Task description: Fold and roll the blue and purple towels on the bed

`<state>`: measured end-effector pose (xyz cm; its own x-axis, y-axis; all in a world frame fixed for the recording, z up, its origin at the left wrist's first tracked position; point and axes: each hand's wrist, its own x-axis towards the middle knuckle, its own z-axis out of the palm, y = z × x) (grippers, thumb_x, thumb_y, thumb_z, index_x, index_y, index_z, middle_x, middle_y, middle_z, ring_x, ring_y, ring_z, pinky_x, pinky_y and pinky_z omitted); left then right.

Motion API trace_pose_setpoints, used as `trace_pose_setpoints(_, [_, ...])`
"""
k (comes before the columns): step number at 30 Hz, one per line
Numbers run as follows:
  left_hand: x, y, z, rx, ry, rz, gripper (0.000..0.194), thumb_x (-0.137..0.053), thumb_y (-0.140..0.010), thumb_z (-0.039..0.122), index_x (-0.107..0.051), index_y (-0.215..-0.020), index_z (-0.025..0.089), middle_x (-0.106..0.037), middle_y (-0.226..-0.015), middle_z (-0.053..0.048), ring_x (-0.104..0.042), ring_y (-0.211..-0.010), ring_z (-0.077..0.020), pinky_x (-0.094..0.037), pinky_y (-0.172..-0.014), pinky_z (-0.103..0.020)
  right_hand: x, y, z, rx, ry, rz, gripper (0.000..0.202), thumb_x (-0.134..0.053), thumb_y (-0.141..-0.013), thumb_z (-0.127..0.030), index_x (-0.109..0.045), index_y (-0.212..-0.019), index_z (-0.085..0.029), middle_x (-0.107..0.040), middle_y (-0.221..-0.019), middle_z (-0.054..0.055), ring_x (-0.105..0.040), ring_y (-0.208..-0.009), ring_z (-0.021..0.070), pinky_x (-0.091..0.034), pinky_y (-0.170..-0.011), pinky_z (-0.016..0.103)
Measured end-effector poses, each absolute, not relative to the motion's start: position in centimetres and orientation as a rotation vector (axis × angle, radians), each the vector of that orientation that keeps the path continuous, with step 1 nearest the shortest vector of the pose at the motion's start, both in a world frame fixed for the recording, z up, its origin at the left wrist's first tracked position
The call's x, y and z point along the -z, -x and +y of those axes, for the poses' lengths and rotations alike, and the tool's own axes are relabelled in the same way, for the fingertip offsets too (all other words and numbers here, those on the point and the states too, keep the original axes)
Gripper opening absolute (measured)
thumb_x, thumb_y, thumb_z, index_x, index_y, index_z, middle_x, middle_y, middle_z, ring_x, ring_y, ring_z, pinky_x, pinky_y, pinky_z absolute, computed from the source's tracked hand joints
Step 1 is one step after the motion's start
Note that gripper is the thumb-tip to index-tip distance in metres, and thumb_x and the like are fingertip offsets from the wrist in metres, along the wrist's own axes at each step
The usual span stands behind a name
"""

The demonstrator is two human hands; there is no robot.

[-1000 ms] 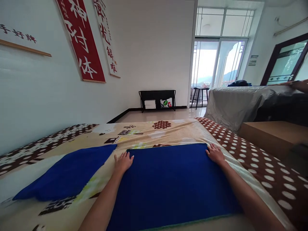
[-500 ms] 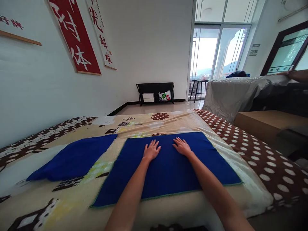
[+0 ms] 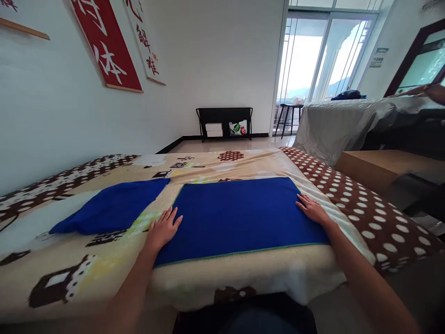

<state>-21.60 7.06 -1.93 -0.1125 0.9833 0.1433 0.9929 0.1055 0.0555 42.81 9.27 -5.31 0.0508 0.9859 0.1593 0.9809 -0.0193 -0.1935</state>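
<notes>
A blue cloth (image 3: 236, 218) with green-stitched edges lies spread flat on the patterned blanket (image 3: 264, 266). My left hand (image 3: 165, 226) rests palm down over its left edge, fingers apart. On the opposite side, my right hand (image 3: 311, 208) lies across the right edge with its fingers stretched out. Neither hand grips anything. To the left, a second blue cloth (image 3: 114, 206) lies on the blanket, loosely laid and apart from my hands.
Against the far wall stands a low black rack (image 3: 224, 121) holding white boxes and a bag. A plastic-covered piece of furniture (image 3: 333, 130) and a cardboard box (image 3: 375, 169) stand at right. Another person's arm (image 3: 427, 93) shows beyond. A dark stool (image 3: 288, 116) stands near the glass doors.
My hands have slid apart from the cloth's middle to its left and right edges. The cloth looks smoother on its right side. The camera view has tilted down.
</notes>
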Motion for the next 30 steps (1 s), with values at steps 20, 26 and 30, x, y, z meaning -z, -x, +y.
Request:
trace_pose_setpoints(20, [4.2, 25.8, -6.8, 0.875, 1.756, -2.315, 0.041, -0.035, -0.085, 0.06, -0.055, -0.069, 0.028, -0.059, -0.142, -0.008, -0.043, -0.141, -0.0289, -0.033, -0.117, -0.049, 10.1, -46.7, -6.8, 0.036, 1.877, -1.466, 0.049, -0.043, -0.08, -0.072, -0.052, -0.068, -0.025, -0.058, -0.14, 0.011, -0.065, -0.11, 0.0314, -0.05, -0.094, 0.044])
trace_pose_setpoints(26, [3.3, 26.6, -7.6, 0.91, 1.721, -2.418, 0.045, -0.039, -0.086, 0.058, -0.061, -0.065, 0.026, -0.058, -0.143, -0.007, -0.048, -0.136, -0.0299, -0.042, -0.109, -0.047, 9.0, -48.2, -7.2, -0.045, 1.949, -1.493, 0.053, -0.046, -0.076, -0.072, -0.064, -0.064, -0.024, -0.061, -0.137, 0.008, -0.067, -0.106, 0.0304, -0.053, -0.08, 0.038])
trace_pose_setpoints(30, [3.5, 26.4, -8.1, 0.744, 1.641, -2.424, 0.044, -0.042, -0.089, 0.055, -0.066, -0.072, 0.023, -0.054, -0.147, -0.008, -0.038, -0.144, -0.0302, -0.036, -0.113, -0.05, 9.1, -48.4, -7.6, -0.04, 2.003, -1.483, 0.055, -0.044, -0.075, -0.072, -0.063, -0.064, -0.022, -0.06, -0.138, 0.008, -0.066, -0.11, 0.029, -0.052, -0.08, 0.034])
